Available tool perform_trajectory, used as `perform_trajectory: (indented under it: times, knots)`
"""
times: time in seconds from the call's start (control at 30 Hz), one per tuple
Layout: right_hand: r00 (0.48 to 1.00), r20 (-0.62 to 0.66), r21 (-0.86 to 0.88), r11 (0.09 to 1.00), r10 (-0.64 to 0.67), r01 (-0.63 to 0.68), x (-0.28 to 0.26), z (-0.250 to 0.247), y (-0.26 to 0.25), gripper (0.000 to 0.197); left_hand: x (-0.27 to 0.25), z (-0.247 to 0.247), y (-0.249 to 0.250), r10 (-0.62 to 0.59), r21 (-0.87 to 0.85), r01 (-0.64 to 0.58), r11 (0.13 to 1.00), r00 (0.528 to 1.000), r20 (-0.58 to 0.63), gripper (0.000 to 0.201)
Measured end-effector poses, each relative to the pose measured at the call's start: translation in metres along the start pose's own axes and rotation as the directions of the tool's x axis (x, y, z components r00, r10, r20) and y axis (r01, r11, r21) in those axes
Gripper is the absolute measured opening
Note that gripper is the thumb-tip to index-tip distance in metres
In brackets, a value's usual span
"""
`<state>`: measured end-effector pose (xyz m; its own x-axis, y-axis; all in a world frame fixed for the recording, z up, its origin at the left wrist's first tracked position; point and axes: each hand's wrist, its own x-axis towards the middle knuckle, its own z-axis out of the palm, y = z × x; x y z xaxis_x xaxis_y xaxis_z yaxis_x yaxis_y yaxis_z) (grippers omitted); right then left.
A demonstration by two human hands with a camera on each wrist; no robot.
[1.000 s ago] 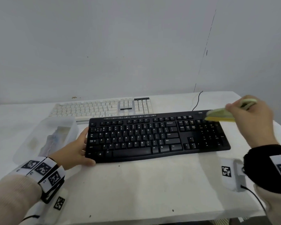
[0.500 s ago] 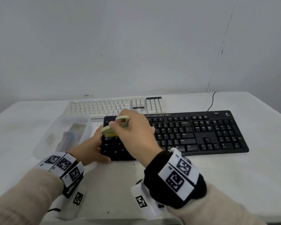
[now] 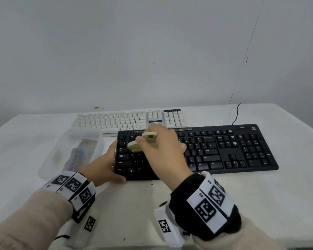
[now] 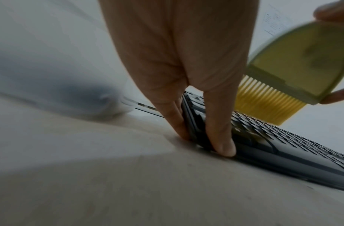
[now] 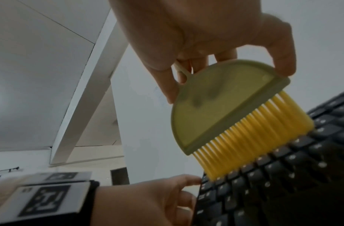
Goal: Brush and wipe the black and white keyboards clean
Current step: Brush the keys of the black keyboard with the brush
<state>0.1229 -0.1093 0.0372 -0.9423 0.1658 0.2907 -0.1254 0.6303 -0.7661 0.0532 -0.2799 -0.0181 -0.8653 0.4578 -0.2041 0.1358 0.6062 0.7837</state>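
The black keyboard [image 3: 224, 150] lies across the white table [image 3: 260, 204], with the white keyboard [image 3: 119, 120] just behind it. My right hand [image 3: 163, 150] pinches a pale green brush [image 3: 134, 146] with yellow bristles [image 5: 254, 136], and the bristle tips touch the keys at the keyboard's left end. My left hand [image 3: 105, 165] grips the black keyboard's left edge [image 4: 194, 122], thumb on the front corner and fingers along the side. The right hand hides the keys beneath it.
A clear plastic box [image 3: 74, 150] with small items inside stands left of the black keyboard, close to my left hand. A black cable [image 3: 236, 114] runs from the back right off the table's far edge. A wall rises behind the table.
My right hand carried the brush from the black keyboard's right end across to its left end. The left hand kept its hold on the left edge.
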Motion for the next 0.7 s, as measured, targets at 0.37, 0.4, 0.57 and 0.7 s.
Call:
perform_trajectory:
  times: [0.37,0.4,0.57,0.7]
  knots:
    - [0.983,-0.123,0.050,0.991,0.133,-0.128,-0.007,-0.037,0.026,0.025,0.001,-0.001,0.000,0.008,0.041,-0.009,0.999,1.000,0.023,0.113]
    - [0.984,-0.129,0.083,0.990,0.123,-0.113,-0.008,-0.039,0.025,0.025,0.001,-0.001,0.000,0.011,0.045,-0.012,0.999,1.000,0.021,0.112]
    - [0.999,-0.005,0.192,0.980,0.046,-0.044,-0.016,-0.024,0.016,0.022,0.000,-0.001,0.001,0.016,0.032,-0.016,0.999,1.000,0.015,0.110]
    - [0.991,-0.047,0.182,0.977,0.122,-0.111,-0.014,-0.041,0.033,0.020,-0.001,0.000,0.003,0.008,0.033,-0.008,0.999,1.000,0.020,0.111]
